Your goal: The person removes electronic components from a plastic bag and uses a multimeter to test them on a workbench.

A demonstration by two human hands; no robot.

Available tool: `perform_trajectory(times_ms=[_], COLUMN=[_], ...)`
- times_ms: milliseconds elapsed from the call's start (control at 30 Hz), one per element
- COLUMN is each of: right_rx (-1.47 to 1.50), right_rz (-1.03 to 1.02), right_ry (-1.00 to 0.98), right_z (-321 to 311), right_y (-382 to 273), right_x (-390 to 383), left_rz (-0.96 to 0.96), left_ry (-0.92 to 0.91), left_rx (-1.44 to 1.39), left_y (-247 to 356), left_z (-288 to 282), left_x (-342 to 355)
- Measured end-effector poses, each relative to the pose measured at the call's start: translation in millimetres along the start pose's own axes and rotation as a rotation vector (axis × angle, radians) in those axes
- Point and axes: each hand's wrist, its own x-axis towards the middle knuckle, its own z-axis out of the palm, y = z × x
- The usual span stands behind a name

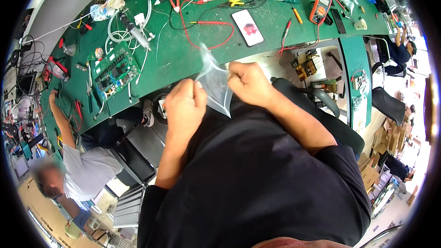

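A clear plastic bag point(214, 82) is stretched between my two hands, just off the near edge of the green workbench. My left hand point(186, 103) is closed in a fist on one side of it. On the opposite side my right hand point(248, 81) pinches the bag, fingers curled in. The bag's mouth gapes into a diamond shape, one corner toward the bench and one toward my black shirt. Whether anything lies inside, I cannot tell. Beyond the bag on the bench lies a phone point(248, 28) with a lit white screen.
On the green bench point(183, 59) lie a green circuit board point(115, 71) at left, red test leads point(211, 22), an orange multimeter point(320, 8) and yellow-handled pliers point(237, 2). A co-worker point(87, 170) sits at the left. Black chairs point(388, 103) stand at the right.
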Motion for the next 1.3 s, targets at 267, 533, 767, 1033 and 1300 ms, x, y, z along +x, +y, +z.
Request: perform_trajectory(times_ms=[267, 533, 767, 1033, 1300], right_rx=[-0.475, -0.215, 0.293, 0.240, 0.127], right_rz=[0.037, -0.161, 0.240, -0.078, 0.359], right_ry=[0.225, -0.041, -0.400, -0.316, -0.488], right_z=[-8.6, 0.1, 2.3, 6.9, -2.4], right_y=[8.7, -3.8, 37.1, 66.9, 83.0], right_x=[16.2, 4.0, 2.4, 14.1, 26.7], left_rz=[-0.001, -0.041, 0.100, 0.096, -0.391], left_ry=[0.009, -0.038, -0.120, -0.251, 0.063], left_rx=[0.325, 0.466, 0.367, 0.213, 0.047], left_y=[-1.8, 14.8, 28.0, 35.5, -82.7], left_z=[-7.1, 28.8, 48.6, 64.8, 93.4], left_x=[5.4, 18.9, 8.2, 4.8, 4.6])
